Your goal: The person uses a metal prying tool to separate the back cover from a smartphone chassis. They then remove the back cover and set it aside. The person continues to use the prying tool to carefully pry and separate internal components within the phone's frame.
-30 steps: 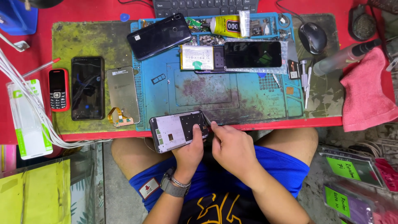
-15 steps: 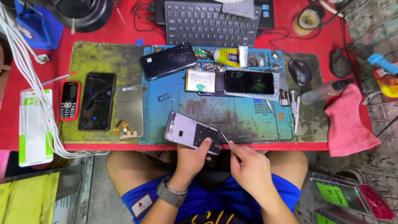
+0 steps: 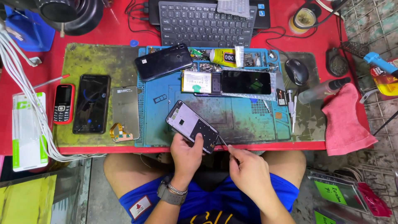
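Left hand [image 3: 187, 154] is gripping the opened phone frame [image 3: 192, 125] at its lower end, thumb pressing on top, fingers curled underneath, so the frame is tilting out over the bench's [image 3: 103, 25] front edge, its top pointing to about ten o'clock. Starting far left: white cables [image 3: 18, 79] are trailing down the red bench, a white-and-green box [image 3: 27, 130] is lying under them, and a small red keypad phone [image 3: 63, 103] is sitting just beside a black smartphone [image 3: 91, 103]. At three o'clock from that, a grey display panel [image 3: 125, 112] with an orange flex tail is resting on the green mat [image 3: 99, 60]. Moving on to the blue work mat [image 3: 240, 120]: a dark phone [image 3: 163, 62] is lying at eleven o'clock from the frame, a glue tube [image 3: 224, 57] and another opened phone [image 3: 228, 82] at one o'clock. Right hand [image 3: 248, 172] is pinching a thin metal tool [image 3: 223, 142] between thumb and forefinger, its tip touching the frame's lower right corner. Further right, a mouse [image 3: 297, 71], small screwdrivers [image 3: 291, 105] and a pink cloth [image 3: 344, 120] are sitting, with a keyboard [image 3: 205, 20] at twelve o'clock.
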